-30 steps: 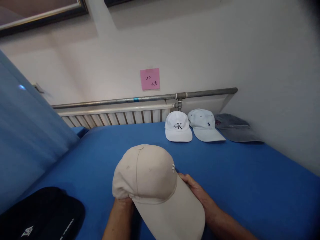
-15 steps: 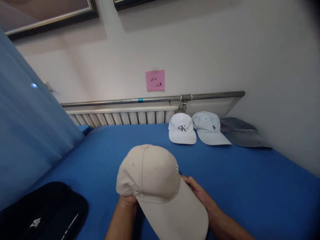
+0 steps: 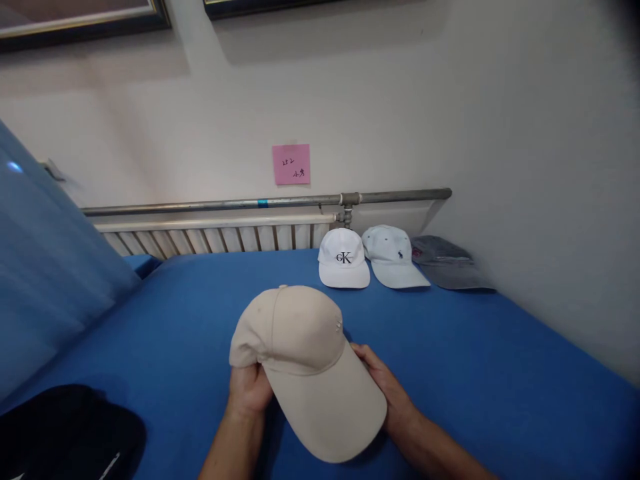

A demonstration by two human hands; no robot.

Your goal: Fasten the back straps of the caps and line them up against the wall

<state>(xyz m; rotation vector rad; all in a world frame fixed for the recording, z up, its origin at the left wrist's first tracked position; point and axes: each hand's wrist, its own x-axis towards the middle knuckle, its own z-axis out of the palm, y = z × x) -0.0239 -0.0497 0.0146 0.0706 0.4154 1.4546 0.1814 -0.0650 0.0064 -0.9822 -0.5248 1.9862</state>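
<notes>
A beige baseball cap is held over the blue-covered surface, its brim pointing down to the right. My left hand grips the cap's lower left edge from below, with the fingers hidden inside the crown. On the other side my right hand holds the far edge of the brim, most of its fingers tucked behind it. Beyond the cap, against the wall, stand a white cap with dark letters, a pale cap with a small dark emblem, and a dark grey cap.
Black caps lie at the lower left, cut off by the frame. A blue curtain hangs on the left. Behind the surface run a metal pipe and a white radiator. A pink note is on the wall.
The beige cap and both hands have moved slightly up and away, with more of the brim showing. My view has turned a little to the right. The caps at the wall stay put.
</notes>
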